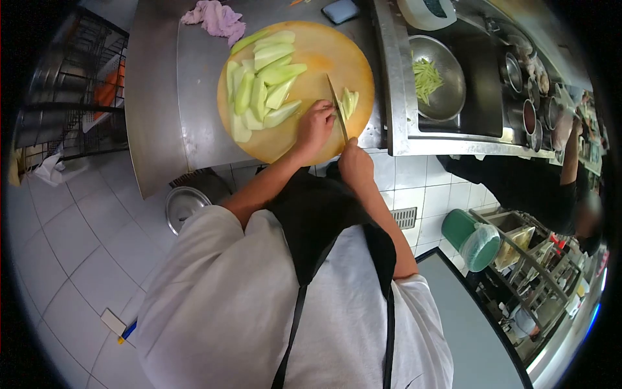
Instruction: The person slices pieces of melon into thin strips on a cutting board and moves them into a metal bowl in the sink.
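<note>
A round wooden cutting board (259, 150) lies on the metal counter. My right hand (356, 165) is closed around the handle of a kitchen knife (338, 109), its blade pointing away from me across the board. Curled fingers of my left hand (315, 128) rest on the board just left of the blade; what lies under them is hidden. Right of the blade is a small bunch of pale green cut strips (350, 102). Long peeled pale green vegetable pieces (259, 91), perhaps squash or cucumber, are heaped on the board's left half.
To the right, a metal bowl (450, 91) with green strips sits in the sink area. A pink cloth (217, 21) and a blue-grey item (341, 11) lie beyond the board. Another person (518, 185) stands at far right. A green bin (459, 228) stands on the floor.
</note>
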`<state>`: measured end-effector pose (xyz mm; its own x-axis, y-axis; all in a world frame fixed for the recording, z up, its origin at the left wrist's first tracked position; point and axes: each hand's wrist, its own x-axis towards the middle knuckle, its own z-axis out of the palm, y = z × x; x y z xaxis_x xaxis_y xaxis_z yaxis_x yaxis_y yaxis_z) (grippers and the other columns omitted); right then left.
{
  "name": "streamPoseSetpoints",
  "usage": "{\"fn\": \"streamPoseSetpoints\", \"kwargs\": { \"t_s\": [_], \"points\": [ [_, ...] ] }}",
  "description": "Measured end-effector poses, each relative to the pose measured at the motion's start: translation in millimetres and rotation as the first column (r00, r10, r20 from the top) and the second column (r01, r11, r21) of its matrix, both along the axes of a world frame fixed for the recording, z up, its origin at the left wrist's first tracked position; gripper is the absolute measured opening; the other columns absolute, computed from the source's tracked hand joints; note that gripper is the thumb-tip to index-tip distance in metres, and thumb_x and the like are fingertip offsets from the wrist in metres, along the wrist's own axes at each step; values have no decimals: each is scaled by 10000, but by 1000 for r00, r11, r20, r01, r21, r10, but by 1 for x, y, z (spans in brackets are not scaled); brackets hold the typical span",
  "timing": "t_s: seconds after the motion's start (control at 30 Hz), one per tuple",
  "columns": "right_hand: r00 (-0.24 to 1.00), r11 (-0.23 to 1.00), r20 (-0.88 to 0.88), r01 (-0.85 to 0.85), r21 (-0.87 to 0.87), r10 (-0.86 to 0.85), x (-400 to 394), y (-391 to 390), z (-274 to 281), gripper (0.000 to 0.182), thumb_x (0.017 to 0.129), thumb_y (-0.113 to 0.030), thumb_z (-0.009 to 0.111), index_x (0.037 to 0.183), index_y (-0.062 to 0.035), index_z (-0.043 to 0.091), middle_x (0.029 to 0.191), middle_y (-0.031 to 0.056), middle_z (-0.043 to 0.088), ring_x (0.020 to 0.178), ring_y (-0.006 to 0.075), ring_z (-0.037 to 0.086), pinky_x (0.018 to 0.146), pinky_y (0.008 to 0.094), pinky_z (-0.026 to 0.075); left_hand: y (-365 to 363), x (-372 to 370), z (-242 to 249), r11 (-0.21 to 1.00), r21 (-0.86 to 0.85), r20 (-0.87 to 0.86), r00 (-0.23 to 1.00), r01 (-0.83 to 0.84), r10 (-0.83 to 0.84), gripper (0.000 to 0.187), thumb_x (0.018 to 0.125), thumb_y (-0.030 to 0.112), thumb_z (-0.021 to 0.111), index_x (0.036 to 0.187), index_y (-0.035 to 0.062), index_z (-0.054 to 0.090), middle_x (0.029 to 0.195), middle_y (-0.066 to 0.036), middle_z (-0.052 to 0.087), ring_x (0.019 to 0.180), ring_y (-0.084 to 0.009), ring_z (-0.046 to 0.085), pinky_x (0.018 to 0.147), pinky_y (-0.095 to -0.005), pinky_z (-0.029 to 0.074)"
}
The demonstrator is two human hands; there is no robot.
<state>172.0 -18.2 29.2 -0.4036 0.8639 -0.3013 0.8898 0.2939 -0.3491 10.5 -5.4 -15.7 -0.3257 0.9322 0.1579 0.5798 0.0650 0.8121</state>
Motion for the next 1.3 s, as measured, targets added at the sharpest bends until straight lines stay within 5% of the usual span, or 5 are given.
{"fn": "streamPoseSetpoints", "kwargs": {
  "t_s": [0.27, 0.6, 1.3],
  "points": [
    [987, 996, -139, -86, -7, 85, 13, 34, -10, 167, 962, -136, 532, 1010, 22, 503, 755, 263, 688, 740, 463, 700, 674, 568, 554, -9, -2, 0, 997, -32, 56, 996, 68, -66, 239, 833, 18, 687, 1065, -18, 731, 1143, -141, 655, 989, -346, 671, 863, -428, 543],
    [999, 1000, -41, -12, -6, 12, 13, 1, 19, 135, 979, -122, 525, 974, 12, 507, 739, 256, 689, 682, 434, 699, 609, 531, 556, 2, 3, -3, 999, -13, 46, 998, -45, 45, 188, 836, 9, 687, 1014, -29, 731, 1138, -150, 657, 993, -355, 668, 858, -437, 543],
    [996, 996, -14, -89, 23, 89, 5, 16, -7, 103, 926, -66, 522, 965, 30, 516, 777, 270, 699, 721, 429, 716, 640, 498, 583, 5, 2, -2, 999, 14, 17, 999, -37, 37, 178, 821, 18, 697, 990, -24, 733, 1095, -138, 669, 967, -337, 677, 841, -430, 547]
  ]
}}
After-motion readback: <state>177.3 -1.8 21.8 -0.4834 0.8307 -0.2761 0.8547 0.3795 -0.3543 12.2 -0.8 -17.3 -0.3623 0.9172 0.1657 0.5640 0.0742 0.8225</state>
